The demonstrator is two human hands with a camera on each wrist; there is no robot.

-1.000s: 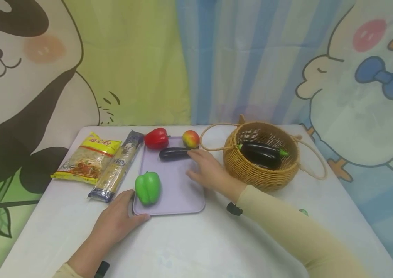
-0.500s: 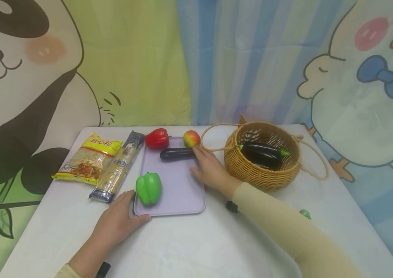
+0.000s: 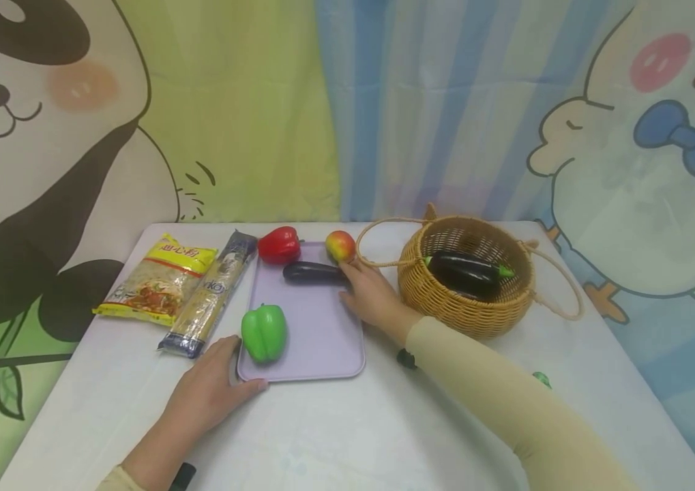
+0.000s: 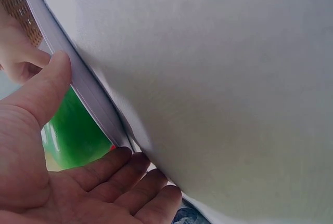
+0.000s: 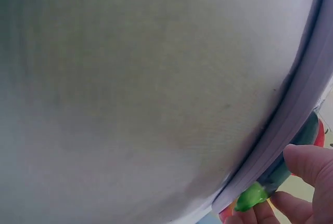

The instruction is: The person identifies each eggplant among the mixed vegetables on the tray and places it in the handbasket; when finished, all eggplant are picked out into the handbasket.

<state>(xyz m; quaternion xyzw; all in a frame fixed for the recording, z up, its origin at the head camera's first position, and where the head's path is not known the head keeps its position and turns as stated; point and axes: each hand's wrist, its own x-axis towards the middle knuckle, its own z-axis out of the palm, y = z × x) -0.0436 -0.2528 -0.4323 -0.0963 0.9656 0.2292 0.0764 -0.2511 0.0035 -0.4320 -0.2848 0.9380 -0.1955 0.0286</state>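
My left hand (image 3: pixel 206 389) lies at the near left corner of a lilac tray (image 3: pixel 322 341), thumb touching the near edge and fingers along the left side. In the left wrist view those fingers are mostly straight. A green bell pepper (image 3: pixel 264 333) sits on the tray close by. My right hand (image 3: pixel 374 296) is over the tray's right edge, beside the stem end of a small eggplant (image 3: pixel 310 273). Its green stem (image 5: pixel 251 197) shows between thumb and fingers in the right wrist view, without a plain grip. A red bell pepper (image 3: pixel 279 245) and a red-yellow fruit (image 3: pixel 340 245) are at the tray's far corners.
A wicker basket (image 3: pixel 464 314) holding a larger eggplant (image 3: pixel 464 273) stands right of the tray, its loop handle (image 3: pixel 378 263) reaching toward the fruit. On the left lie a yellow food packet (image 3: pixel 163 279) and a noodle pack (image 3: pixel 209 296). A small green object (image 3: pixel 541 378) lies beyond the right sleeve.
My right hand has shifted slightly right toward the eggplant's stem end, uncovering more of the eggplant. The eggplant and my left hand stay in place.
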